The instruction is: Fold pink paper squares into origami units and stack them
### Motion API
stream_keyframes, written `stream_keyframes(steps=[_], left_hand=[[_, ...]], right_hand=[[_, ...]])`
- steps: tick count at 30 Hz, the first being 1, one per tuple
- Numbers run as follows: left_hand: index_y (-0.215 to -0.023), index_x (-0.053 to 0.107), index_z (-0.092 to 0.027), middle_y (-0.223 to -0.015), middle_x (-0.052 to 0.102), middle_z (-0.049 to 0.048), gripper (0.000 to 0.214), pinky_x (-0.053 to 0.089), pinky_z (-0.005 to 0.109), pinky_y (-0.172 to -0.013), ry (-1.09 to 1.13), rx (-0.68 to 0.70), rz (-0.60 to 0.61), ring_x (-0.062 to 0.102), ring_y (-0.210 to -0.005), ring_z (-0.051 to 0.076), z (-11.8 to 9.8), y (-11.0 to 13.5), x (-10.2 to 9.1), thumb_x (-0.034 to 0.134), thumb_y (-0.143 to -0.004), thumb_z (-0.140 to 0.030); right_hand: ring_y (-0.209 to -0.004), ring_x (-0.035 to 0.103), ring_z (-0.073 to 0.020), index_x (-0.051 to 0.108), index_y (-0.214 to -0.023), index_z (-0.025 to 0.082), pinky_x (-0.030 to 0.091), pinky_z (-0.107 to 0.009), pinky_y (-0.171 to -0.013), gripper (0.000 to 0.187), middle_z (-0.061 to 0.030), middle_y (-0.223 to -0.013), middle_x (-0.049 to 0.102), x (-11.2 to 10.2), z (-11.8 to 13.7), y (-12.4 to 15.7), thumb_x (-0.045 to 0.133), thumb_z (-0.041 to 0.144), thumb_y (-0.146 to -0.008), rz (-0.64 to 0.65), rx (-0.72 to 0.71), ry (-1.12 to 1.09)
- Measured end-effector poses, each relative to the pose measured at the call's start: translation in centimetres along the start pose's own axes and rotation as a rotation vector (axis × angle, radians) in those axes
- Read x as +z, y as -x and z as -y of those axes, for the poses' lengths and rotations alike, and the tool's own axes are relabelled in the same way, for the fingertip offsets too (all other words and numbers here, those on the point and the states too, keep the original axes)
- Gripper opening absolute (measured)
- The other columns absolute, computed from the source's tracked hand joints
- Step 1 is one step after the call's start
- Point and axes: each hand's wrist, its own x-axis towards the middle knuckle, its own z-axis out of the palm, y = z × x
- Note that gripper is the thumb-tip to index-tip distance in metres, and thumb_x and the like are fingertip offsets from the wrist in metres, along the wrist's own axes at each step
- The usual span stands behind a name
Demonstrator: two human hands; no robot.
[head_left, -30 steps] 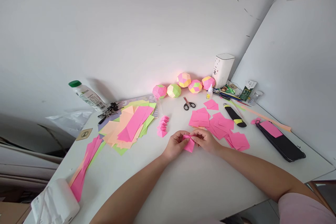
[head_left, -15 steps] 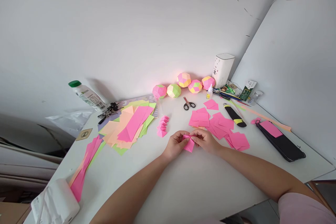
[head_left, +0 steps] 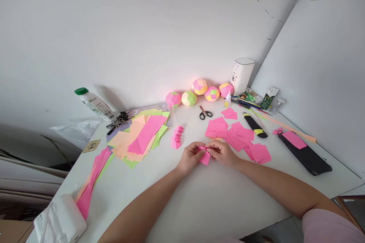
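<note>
A small folded pink paper piece [head_left: 205,157] sits between my two hands at the middle of the white table [head_left: 205,201]. My left hand [head_left: 190,156] pinches its left side, fingers closed on it. My right hand [head_left: 223,152] pinches its upper right edge. Just behind my left hand lies a short stack of folded pink units [head_left: 176,136]. Loose pink paper squares [head_left: 238,136] are spread behind my right hand.
Sheets of pink, peach and green paper [head_left: 139,136] lie at left, with keys [head_left: 118,119] and a bottle [head_left: 94,103]. Several paper balls [head_left: 199,92], scissors [head_left: 204,113], a glue bottle [head_left: 227,100], a black cutter [head_left: 255,125], a black case [head_left: 305,153] and a white box [head_left: 242,75] stand farther back and right.
The pink piece has shrunk slightly under my fingers as they press a fold; both hands stay in the same place.
</note>
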Motion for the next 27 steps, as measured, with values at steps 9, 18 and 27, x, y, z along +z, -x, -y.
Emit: stream_keyframes(steps=[9, 18, 27], left_hand=[[-0.092, 0.056, -0.016, -0.074, 0.058, 0.0003, 0.035, 0.046, 0.025, -0.062, -0.03, -0.014, -0.074, 0.057, -0.069, 0.012, 0.55, -0.02, 0.09, 0.07, -0.068, -0.039], [-0.084, 0.064, -0.019, -0.096, 0.047, 0.0071, 0.017, 0.045, 0.023, -0.059, -0.377, 0.232, -0.11, 0.052, -0.087, 0.017, 0.87, -0.18, -0.26, 0.062, -0.076, -0.034], [-0.076, 0.056, -0.016, -0.074, 0.055, 0.0016, 0.017, 0.041, 0.025, -0.065, -0.24, 0.135, 0.008, 0.05, -0.069, 0.012, 0.37, 0.06, -0.25, 0.058, -0.081, -0.032]], right_hand=[[-0.052, 0.053, -0.0136, 0.063, -0.09, 0.02, 0.041, -0.025, -0.046, 0.016, -0.001, -0.064, 0.058, 0.14, -0.05, 0.23, 0.056, 0.031, -0.081, 0.014, -0.062, 0.093], [-0.048, 0.048, -0.0123, 0.064, -0.088, 0.018, 0.04, -0.025, -0.047, 0.019, 0.0003, -0.059, 0.055, 0.15, 0.43, 0.3, 0.051, 0.031, -0.084, -0.012, -0.099, 0.117], [-0.05, 0.052, -0.013, 0.063, -0.083, 0.018, 0.041, -0.025, -0.048, 0.015, 0.0015, -0.055, 0.054, 0.13, 0.28, 0.28, 0.051, 0.027, -0.085, -0.011, -0.072, 0.143]])
